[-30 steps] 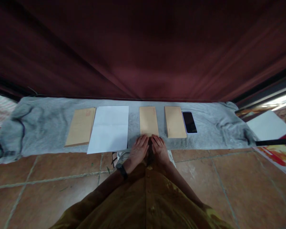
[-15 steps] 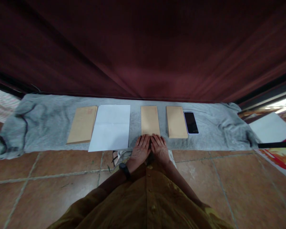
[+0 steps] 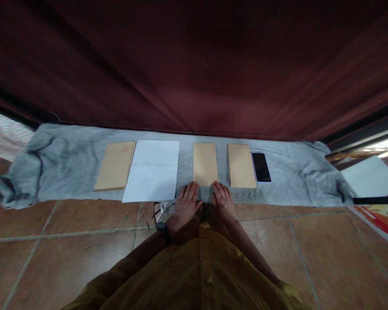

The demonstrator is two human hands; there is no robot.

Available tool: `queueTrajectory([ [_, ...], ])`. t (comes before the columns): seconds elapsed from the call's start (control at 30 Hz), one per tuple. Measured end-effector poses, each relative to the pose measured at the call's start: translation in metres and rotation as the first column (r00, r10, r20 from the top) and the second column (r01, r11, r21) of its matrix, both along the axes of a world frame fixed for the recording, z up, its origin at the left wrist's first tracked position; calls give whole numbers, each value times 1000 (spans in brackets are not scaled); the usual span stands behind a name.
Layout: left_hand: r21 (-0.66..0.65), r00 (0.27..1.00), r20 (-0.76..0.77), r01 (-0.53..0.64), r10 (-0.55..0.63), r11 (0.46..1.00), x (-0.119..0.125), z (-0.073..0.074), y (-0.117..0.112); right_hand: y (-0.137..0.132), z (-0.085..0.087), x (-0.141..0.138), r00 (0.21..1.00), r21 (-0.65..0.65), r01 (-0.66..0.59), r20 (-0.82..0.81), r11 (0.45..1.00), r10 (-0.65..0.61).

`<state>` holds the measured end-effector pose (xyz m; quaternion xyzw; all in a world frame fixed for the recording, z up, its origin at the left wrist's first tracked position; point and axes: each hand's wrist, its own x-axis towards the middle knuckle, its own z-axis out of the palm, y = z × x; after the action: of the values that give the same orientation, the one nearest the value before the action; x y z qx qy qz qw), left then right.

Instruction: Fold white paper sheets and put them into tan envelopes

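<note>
Left hand (image 3: pixel 185 204) and right hand (image 3: pixel 224 203) rest apart, palms down, fingers extended, gripping nothing. At their fingertips, neither clearly nearer, the middle envelope (image 3: pixel 205 164) lies at 1 o'clock from the left, 11 from the right, long axis 12-to-6.

Clock centre: the flat, rectangular brown-paper envelope (image 3: pixel 205 163), quantity one. Matching envelope stacks: two, namely the nearer-right stack (image 3: pixel 242 165) at 3 o'clock and the left stack (image 3: pixel 114 165) at 9 o'clock; units per stack not countable. Black-screened rectangular phone (image 3: pixel 261 167): one, 3 o'clock. White rectangular paper (image 3: pixel 152 170): one visible top sheet, 9 o'clock. Bare hands: two, left hand (image 3: pixel 185 206) at 7 o'clock, right hand (image 3: pixel 224 203) at 5.
</note>
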<state>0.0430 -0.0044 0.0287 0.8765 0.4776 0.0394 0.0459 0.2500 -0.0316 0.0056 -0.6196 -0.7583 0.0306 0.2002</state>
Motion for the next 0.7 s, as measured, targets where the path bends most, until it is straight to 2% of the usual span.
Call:
queueTrajectory([
  [0.2,1,1000,-25,8,-8,1000,6,5,2,-1,-4,3,1000,20,-1,8,1000,1],
  [0.47,-56,982,-82,165,-169,985,45,10,18,-2,0,5,999,13,-31,19,999,30],
  [0.7,-102,967,-114,217,-228,971,45,4,18,2,10,-2,999,-28,-17,33,999,18],
])
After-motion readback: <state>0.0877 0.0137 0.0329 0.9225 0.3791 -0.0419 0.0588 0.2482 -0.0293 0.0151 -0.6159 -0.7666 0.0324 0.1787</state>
